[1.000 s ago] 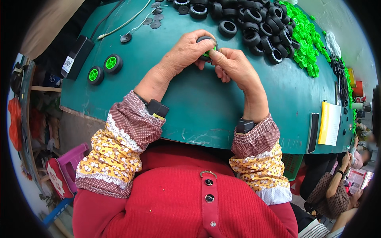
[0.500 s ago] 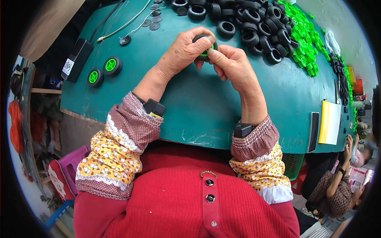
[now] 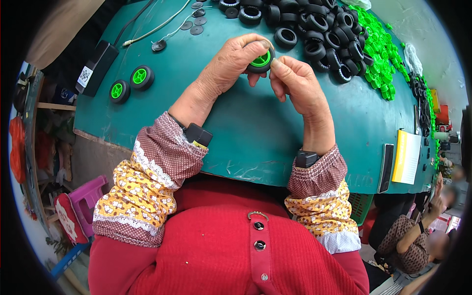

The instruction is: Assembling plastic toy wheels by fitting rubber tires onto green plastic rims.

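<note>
A toy wheel (image 3: 262, 60), a black tyre with a green spoked hub inside it, is gripped by my left hand (image 3: 235, 61), thumb across its upper rim. My right hand (image 3: 296, 78) is closed in a pinch at the wheel's right edge, thumb and forefinger on the tyre, other fingers curled. Two more wheels of the same kind, one wheel (image 3: 142, 77) and another wheel (image 3: 119, 92), lie flat on the left of the green table (image 3: 236, 132). Beyond my hands is a heap of loose black tyres (image 3: 324, 37), beside a heap of green hubs (image 3: 376, 54).
At the left edge stands a black box (image 3: 98, 69) with a cable. Several black discs (image 3: 196, 30) and a pale cord (image 3: 157, 30) lie nearby. To the right are a phone (image 3: 386, 168) and a yellow-edged notepad (image 3: 407, 156). Another person (image 3: 405, 241) sits at the far right.
My right thumb has moved off the hub to the tyre's right edge, leaving more of the green hub showing. My left hand keeps its hold on the wheel.
</note>
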`<control>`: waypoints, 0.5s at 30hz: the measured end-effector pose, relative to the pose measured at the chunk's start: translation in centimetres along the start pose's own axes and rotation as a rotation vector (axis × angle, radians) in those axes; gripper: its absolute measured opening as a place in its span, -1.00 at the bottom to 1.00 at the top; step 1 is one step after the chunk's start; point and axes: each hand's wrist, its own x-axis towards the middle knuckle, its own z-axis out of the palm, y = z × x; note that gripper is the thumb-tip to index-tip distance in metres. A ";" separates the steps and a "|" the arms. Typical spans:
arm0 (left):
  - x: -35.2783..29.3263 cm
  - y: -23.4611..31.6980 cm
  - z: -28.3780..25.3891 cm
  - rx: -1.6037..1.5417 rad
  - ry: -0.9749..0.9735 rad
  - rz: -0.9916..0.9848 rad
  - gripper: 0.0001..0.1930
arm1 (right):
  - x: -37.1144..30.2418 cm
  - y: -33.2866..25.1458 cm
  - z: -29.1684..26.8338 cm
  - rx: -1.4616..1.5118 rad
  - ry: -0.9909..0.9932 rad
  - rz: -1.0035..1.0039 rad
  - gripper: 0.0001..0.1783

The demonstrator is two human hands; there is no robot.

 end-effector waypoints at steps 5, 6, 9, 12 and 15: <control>0.2 0.0 0.0 0.057 0.089 -0.013 -0.72 | 0.1 -0.4 0.2 -0.145 0.052 0.100 -0.66; 0.3 0.1 0.0 0.105 0.095 -0.027 -0.71 | 0.2 -0.3 0.0 -0.147 0.055 0.099 -0.66; 0.1 0.1 0.0 0.135 0.061 -0.017 -0.70 | 0.3 0.0 -0.3 -0.224 0.078 0.168 -0.64; -0.1 0.5 -0.2 0.156 0.035 -0.038 -0.67 | 0.3 0.0 -0.2 -0.227 0.108 0.175 -0.62; -0.6 1.1 -0.4 0.237 -0.014 -0.060 -0.64 | 0.1 -0.1 -0.3 -0.294 0.071 0.145 -0.65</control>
